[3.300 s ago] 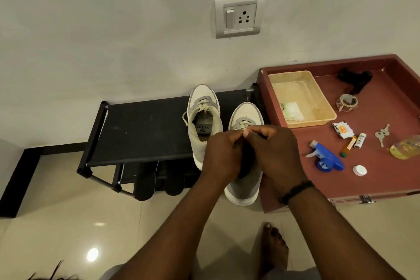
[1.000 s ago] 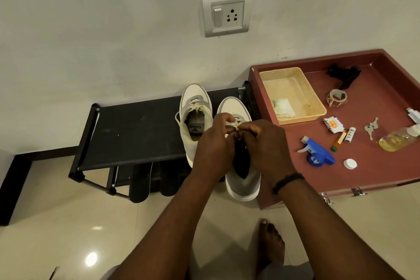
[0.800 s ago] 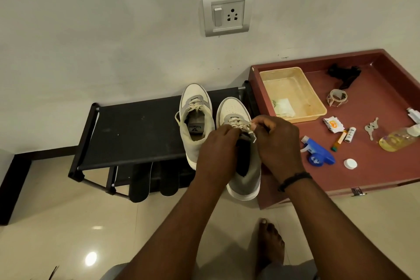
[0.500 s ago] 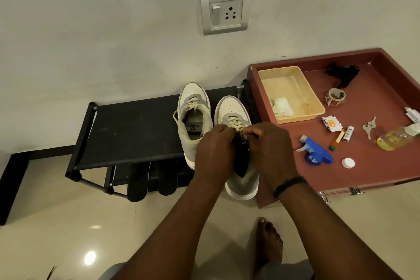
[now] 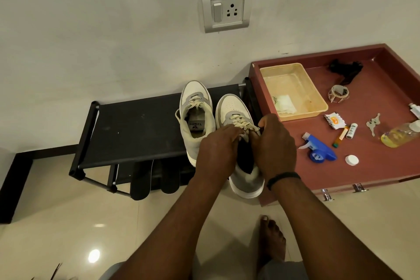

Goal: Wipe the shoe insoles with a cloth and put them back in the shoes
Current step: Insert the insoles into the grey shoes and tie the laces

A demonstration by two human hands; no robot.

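Landmark: black shoe rack (image 5: 136, 129), standing against the wall.
Left shoe of pair (image 5: 196, 120): sat on the rack's top shelf near its right end, toe toward the wall, laces loose; a grey insole with a printed logo was visible inside.
Right shoe of pair (image 5: 236, 118): just beside the first, at the rack's right end, heel overhanging the front edge; dark interior was visible between the two hands.
Left hand (image 5: 218, 154): over the right shoe's left side, fingers curled at the laces (image 5: 244, 124); it appeared to pinch them, but the contact was partly hidden.
Right hand (image 5: 275, 148): on the right shoe's right side, fingers curled and pinching the laces near the tongue; a black band sat on the wrist.
Loose insoles (image 5: 154, 177): two dark ones leaned at the rack's lower level, below the front edge of the top shelf.
Red tray (image 5: 386, 166): directly right of the rack, touching it or nearly so.
Yellow basin (image 5: 293, 91): in the tray's corner nearest the rack, holding a folded white cloth (image 5: 284, 103).
Other tray contents: blue spray head (image 5: 318, 149), white cap (image 5: 351, 160), keys (image 5: 372, 123), bottle of yellow liquid (image 5: 400, 134), roll of tape (image 5: 338, 93).
Wall socket (image 5: 227, 10): on the wall above the rack's right end.
Floor: a bare foot (image 5: 271, 238) stood in front of the rack.
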